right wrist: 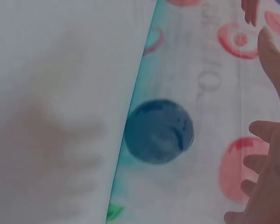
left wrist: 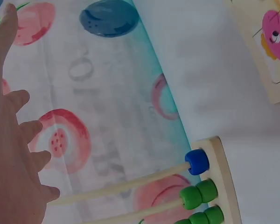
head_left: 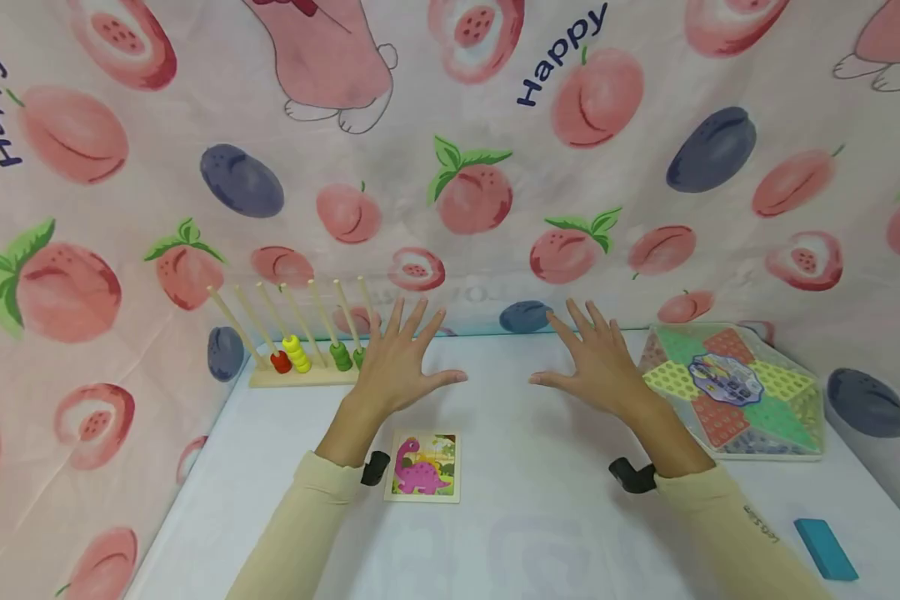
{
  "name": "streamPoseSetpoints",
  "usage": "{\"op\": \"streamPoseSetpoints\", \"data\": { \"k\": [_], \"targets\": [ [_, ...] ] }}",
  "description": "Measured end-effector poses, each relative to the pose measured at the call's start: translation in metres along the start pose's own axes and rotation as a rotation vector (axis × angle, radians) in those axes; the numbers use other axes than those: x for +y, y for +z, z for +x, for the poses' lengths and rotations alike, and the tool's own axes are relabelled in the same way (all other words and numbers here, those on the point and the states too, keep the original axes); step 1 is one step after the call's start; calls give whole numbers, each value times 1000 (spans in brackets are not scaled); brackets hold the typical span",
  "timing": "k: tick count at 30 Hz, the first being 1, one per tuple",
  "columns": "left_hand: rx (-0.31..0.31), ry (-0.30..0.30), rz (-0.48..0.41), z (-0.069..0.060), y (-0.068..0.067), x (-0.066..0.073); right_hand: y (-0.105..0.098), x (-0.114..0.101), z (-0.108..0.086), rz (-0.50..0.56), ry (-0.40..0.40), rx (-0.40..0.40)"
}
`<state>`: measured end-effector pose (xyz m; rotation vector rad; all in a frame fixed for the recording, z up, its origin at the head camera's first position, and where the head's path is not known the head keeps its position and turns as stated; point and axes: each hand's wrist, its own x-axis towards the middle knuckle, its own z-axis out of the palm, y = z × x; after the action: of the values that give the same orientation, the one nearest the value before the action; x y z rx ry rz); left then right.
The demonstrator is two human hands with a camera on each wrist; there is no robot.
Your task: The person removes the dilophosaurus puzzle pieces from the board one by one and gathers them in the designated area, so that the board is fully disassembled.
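Observation:
Both hands hang in the air over the back of the white table, fingers straight and spread, holding nothing. The left hand (head_left: 399,360) partly covers the right end of a wooden bead rack (head_left: 303,377); in the left wrist view that hand (left wrist: 16,149) lies at the left, the rack's blue bead (left wrist: 197,161) below right. Nearer the front lies a square dinosaur puzzle (head_left: 423,468), also at the top right of the left wrist view. The right hand (head_left: 600,367) is just left of a hexagonal patterned box (head_left: 795,379); its fingers show at the right wrist view's right edge.
A teal block (head_left: 826,549) lies at the table's front right. Behind the table (head_left: 525,517) hangs a fruit-print cloth (head_left: 390,167), which also runs down the left and right sides. Each wrist wears a small black camera mount.

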<state>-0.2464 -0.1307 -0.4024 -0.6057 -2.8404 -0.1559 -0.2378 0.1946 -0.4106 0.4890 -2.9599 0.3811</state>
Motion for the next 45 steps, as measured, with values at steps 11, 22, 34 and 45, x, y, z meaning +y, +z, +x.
{"op": "streamPoseSetpoints", "data": {
  "k": [11,22,34,45],
  "targets": [
    [39,-79,-115,-55,-13,0,16,-57,-6,172,-147,39],
    [46,-171,-208,-112,-2,-10,45,-105,2,364,-313,4],
    [-149,-243,-312,-160,22,-20,80,-138,11,420,-363,-256],
    [-332,-204,-387,-163,42,-19,98,-146,21,256,-324,-460]
  ]
}}
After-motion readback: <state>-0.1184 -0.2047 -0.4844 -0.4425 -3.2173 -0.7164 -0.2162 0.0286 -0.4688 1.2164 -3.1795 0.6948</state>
